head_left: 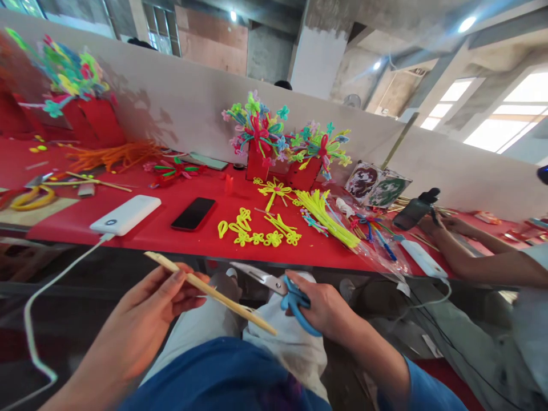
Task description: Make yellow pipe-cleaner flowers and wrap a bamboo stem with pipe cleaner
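Note:
My left hand (149, 311) pinches a pale wooden stick (222, 298) near its upper end, and the stick slants down to the right over my lap. My right hand (323, 302) grips a pair of scissors (295, 297) by its blue handles. The blades point left and lie just above the stick, apart from it as far as I can tell. On the table edge ahead lie several yellow pipe-cleaner flowers (265, 237). Behind them is a larger yellow pipe-cleaner flower (274, 189), with a bundle of yellow pipe cleaners (327, 217) to its right.
A black phone (193, 214) and a white power bank (126, 214) with a cable lie on the red table (188, 242). Red boxes of pipe-cleaner flowers (259, 160) stand along the partition. Yellow-handled scissors (34, 197) lie at left. Another person's arms (471, 251) work at right.

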Tool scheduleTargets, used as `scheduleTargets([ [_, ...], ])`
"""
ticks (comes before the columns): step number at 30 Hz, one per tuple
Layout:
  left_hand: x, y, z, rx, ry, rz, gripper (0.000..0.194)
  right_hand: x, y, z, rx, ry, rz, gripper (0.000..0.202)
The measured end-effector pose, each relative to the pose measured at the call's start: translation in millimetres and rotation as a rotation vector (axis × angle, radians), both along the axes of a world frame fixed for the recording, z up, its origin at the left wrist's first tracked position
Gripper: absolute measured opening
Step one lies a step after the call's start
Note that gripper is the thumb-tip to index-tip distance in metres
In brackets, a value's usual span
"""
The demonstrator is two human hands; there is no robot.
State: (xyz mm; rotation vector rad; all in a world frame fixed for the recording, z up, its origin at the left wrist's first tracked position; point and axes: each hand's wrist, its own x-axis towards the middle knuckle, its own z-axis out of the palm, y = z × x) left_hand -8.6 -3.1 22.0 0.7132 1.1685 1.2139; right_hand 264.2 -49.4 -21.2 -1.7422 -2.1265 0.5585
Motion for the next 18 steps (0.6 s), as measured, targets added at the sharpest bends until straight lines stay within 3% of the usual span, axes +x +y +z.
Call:
scheduleTargets([
  [5,4.0,11.2,-30.8,-0.138,-0.128,0.04,0.047,43.5,26.9,-30.6,-0.051,-0.241,-0.451,0.048],
  [8,10.5,19.5,-53.0,-0.178,-0.126,-0.062,0.047,66.0,46.8,-36.8,-0.079,-0.34,-0.589,0.042],
  [11,20.1,24.9,-62.1,-0.204,-0.084,-0.117,0.05,81.4,68.6,-30.8,-0.098,-0.394,-0.604,0.034],
  [14,30.4,26.3,-60.4,-0.168,-0.051,-0.124,0.053,81.8,83.7,-18.7,-0.093,-0.424,-0.58,0.028],
  [18,41.3,29.6,-62.2,-0.011,0.039,-0.154,0.044,35.9,78.8,-11.7,-0.009,-0.331,-0.455,0.03],
])
